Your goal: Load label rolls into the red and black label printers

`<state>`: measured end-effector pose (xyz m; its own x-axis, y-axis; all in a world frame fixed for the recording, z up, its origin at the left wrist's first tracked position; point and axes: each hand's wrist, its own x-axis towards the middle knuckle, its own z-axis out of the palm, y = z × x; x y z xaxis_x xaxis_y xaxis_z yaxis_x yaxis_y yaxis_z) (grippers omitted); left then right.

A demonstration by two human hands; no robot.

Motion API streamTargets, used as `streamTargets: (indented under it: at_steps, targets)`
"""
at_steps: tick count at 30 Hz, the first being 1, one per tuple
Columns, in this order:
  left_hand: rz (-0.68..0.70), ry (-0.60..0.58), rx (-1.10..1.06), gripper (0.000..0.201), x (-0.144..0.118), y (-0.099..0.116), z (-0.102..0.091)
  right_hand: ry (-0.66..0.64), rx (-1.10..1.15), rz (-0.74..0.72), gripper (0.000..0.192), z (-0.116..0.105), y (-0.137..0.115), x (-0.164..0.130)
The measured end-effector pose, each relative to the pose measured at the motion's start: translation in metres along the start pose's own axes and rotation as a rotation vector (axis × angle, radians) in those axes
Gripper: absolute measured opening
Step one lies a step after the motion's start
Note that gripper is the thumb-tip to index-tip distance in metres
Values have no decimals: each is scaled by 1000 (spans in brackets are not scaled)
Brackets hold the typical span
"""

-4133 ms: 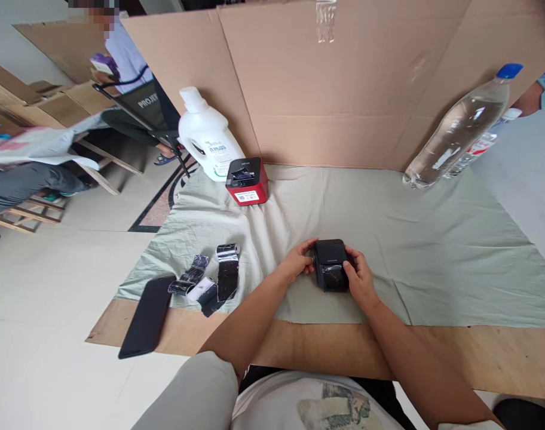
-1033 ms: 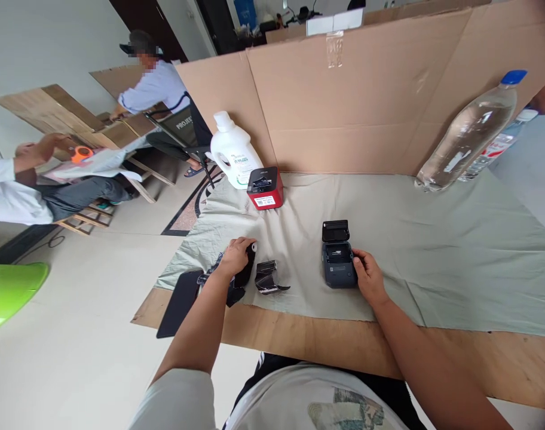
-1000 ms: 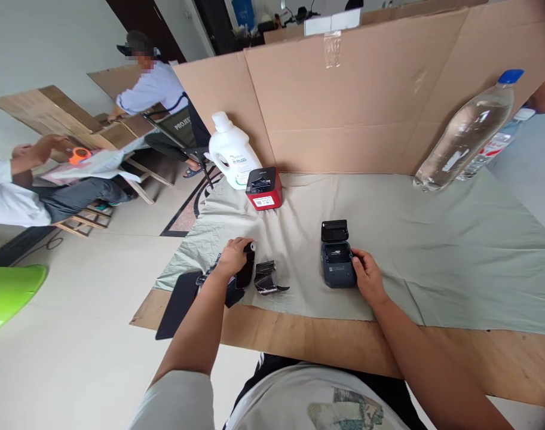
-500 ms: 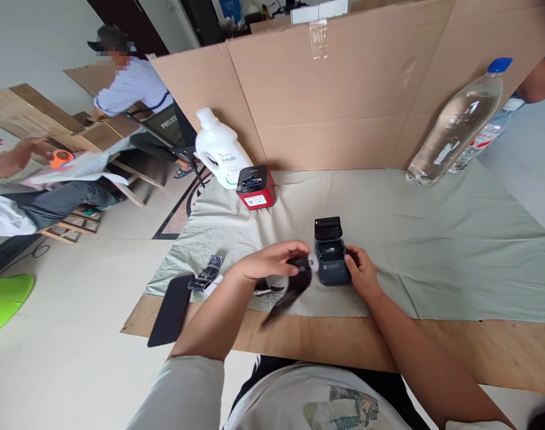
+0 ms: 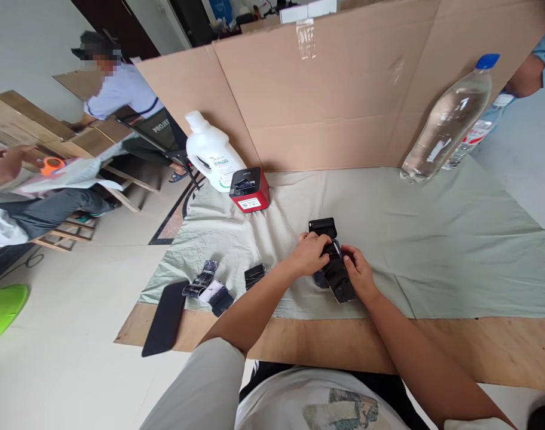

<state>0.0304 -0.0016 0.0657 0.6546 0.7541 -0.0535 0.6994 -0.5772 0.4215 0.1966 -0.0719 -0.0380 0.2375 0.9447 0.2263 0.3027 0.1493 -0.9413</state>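
Both our hands meet over the small black printer (image 5: pixel 322 230) on the green cloth (image 5: pixel 434 239). Left hand (image 5: pixel 309 255) pinches the black ribbon roll (image 5: pixel 337 276) at the open bay; right hand (image 5: pixel 361 276) grips its trailing strip. Printer body mostly hidden beneath them; only the raised lid shows.

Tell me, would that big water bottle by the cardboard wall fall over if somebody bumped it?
Probably, yes. The water bottle is tall and narrow and already leans against the cardboard wall, so a sideways nudge might slide it down. It looks nearly full, so likely heavy, and being round it would probably roll across the green cloth.
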Motion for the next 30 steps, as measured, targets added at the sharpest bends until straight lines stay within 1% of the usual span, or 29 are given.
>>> streamTargets:
  at_steps: [4, 6, 9, 11, 14, 17, 21, 22, 27, 29, 30]
  targets:
    - [-6, 23, 15, 30, 2, 4, -4, -10, 4, -29, 38, -1, -3, 0]
    - [-13, 16, 18, 31, 3, 5, -5, -11, 1, -33, 38, -1, -3, 0]
    - [-28, -16, 39, 30, 5, 4, -2, -8, -24, -24, 39, -1, -3, 0]
    - [-29, -17, 38, 32, 6, 0, 3, -7, -40, -13, 40, -1, -3, 0]
    - [-31, 12, 2, 34, 5, -5, 11, -8, -44, -12, 42, -1, -3, 0]
    - [-32, 29, -19, 28, 1, -6, 14, 2, -45, -19, 42, 0, -3, 1]
    - [-1, 159, -4, 19, -3, -1, 12, 4, -51, -13, 42, 0, -2, 1]
    - [6, 170, -2, 18, -3, 0, 11, 1, -52, -12, 42, 0, -2, 0]
    - [54, 86, 12, 25, -3, -3, 16, 8, -55, 2, 43, -1, -2, 0]
    - [62, 121, -22, 25, -4, -5, 18, 8, -58, 4, 44, -1, -3, 0]
    - [51, 175, -58, 25, -5, -7, 20, 4, -59, 2, 44, -1, -3, 0]
